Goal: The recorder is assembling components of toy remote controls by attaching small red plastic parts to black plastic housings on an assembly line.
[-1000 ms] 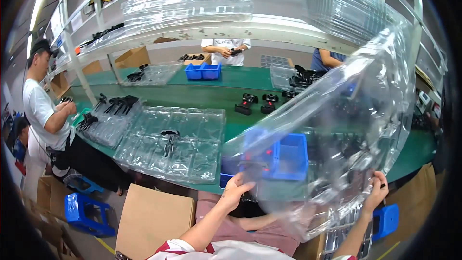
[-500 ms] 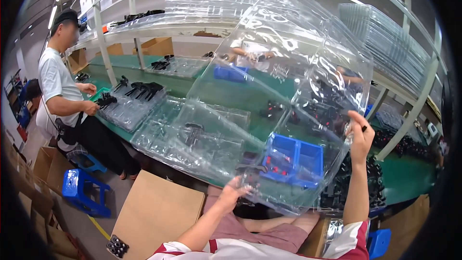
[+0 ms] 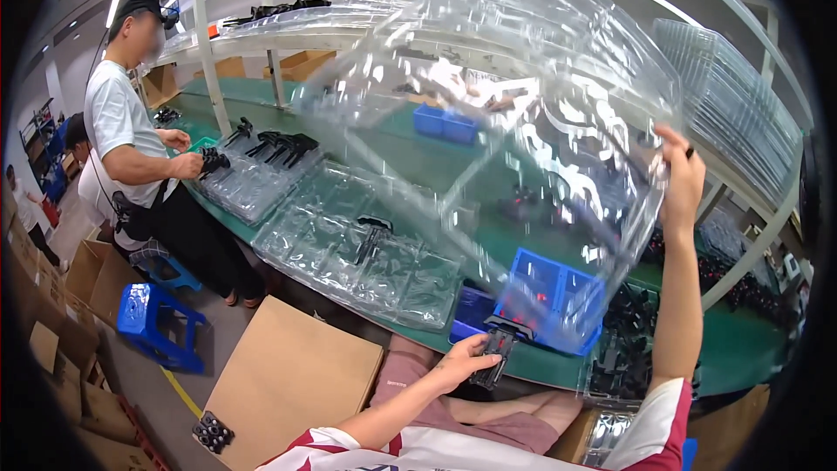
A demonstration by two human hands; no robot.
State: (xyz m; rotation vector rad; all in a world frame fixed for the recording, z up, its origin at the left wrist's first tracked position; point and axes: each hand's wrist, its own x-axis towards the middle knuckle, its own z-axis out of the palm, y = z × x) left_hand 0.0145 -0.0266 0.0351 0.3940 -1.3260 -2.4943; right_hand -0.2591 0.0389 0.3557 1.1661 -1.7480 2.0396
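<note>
My right hand [image 3: 683, 170] is raised, its fingers closed on the edge of a large clear plastic tray [image 3: 602, 92]. The tray hangs tilted in the air over the bench and looks blurred by motion. Lower down, my left hand [image 3: 462, 363] grips a black plastic part [image 3: 500, 347] with a wide bar at its top, just in front of a blue two-compartment bin [image 3: 593, 310]. Small red pieces lie in the bin, seen partly through the tray. Left of it, a similar black part [image 3: 372, 240] lies on a clear compartment tray [image 3: 405, 292] on the green bench.
Black parts [image 3: 621, 344] are heaped at the bench's right. Clear trays [image 3: 737, 100] stand stacked on the shelf. A cardboard box [image 3: 288, 375] is beside my legs, with a blue stool [image 3: 157, 323] beyond. At left, a co-worker [image 3: 122, 113] handles black parts.
My right hand has lifted the clear tray, swinging it up and away from my left hand. The black part in my left hand now shows uncovered. The view has shifted slightly left.
</note>
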